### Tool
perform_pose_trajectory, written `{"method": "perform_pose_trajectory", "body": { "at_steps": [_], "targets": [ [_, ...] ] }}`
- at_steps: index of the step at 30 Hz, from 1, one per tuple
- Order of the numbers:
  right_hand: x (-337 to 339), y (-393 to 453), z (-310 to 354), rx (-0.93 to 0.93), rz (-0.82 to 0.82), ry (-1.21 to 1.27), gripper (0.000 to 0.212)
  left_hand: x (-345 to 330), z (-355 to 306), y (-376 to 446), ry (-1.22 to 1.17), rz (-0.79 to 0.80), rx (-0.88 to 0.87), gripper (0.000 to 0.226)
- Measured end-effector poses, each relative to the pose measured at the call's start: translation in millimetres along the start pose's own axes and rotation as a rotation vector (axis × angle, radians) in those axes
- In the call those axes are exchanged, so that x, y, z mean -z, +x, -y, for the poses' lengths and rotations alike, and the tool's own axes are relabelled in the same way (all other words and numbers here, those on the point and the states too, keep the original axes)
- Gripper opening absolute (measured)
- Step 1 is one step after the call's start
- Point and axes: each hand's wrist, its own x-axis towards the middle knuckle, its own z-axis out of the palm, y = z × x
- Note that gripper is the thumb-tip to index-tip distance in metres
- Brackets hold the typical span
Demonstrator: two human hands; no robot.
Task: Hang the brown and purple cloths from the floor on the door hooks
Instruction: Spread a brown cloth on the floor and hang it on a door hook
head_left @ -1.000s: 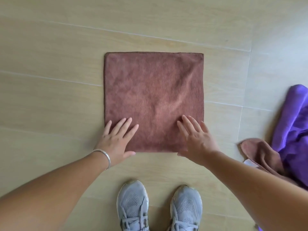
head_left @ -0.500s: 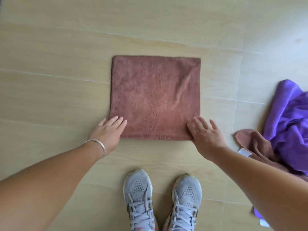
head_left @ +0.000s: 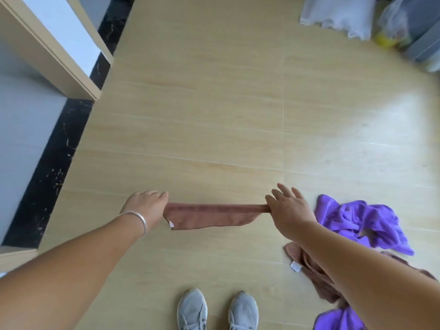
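A brown cloth [head_left: 209, 216] hangs stretched between my hands above the floor, seen nearly edge-on, with a small white tag at its left corner. My left hand [head_left: 146, 207] grips its left corner. My right hand [head_left: 289, 210] pinches its right corner with the other fingers spread. A purple cloth [head_left: 357, 222] lies crumpled on the floor to the right. Under my right forearm lies a second brown cloth [head_left: 309, 270] with a white label. More purple cloth [head_left: 338, 320] shows at the bottom right. No hooks are in view.
A beige door frame [head_left: 59, 67] and a black marble threshold [head_left: 47, 175] run along the left. Plastic bags [head_left: 340, 15] and a grey bin [head_left: 426, 46] stand at the top right. My grey shoes [head_left: 216, 310] are at the bottom centre.
The brown cloth lay flat on the floor under my palms; now both hands have gripped its near corners and lifted it. The view has risen, showing the door frame and more floor.
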Motion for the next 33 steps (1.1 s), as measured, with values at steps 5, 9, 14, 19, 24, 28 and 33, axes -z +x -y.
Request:
{"method": "perform_pose_trajectory", "body": {
  "at_steps": [5, 9, 14, 19, 24, 28, 33],
  "targets": [
    [97, -37, -22, -0.021, -0.034, 0.018, 0.034, 98, 39, -43, -0.055, -0.053, -0.016, 0.029],
    [169, -75, -33, -0.021, -0.061, 0.132, 0.032, 174, 63, -94, -0.087, -0.095, -0.073, 0.018],
    [255, -124, -51, -0.015, -0.116, 0.179, 0.032, 262, 90, -154, -0.121, -0.142, -0.122, 0.013],
    [349, -162, -73, -0.035, -0.198, 0.135, 0.033, 346, 109, -198, -0.115, -0.218, -0.143, 0.013],
    [439, -199, -95, -0.056, -0.293, 0.134, 0.036, 429, 127, -238, -0.074, -0.279, -0.153, 0.027],
    [509, -231, -107, -0.047, -0.336, 0.124, 0.037, 500, 140, -281, -0.077, -0.369, -0.132, 0.024],
    [591, -269, -118, -0.023, -0.420, 0.125, 0.033, 576, 161, -329, -0.106, -0.445, -0.100, 0.029]
  ]
}}
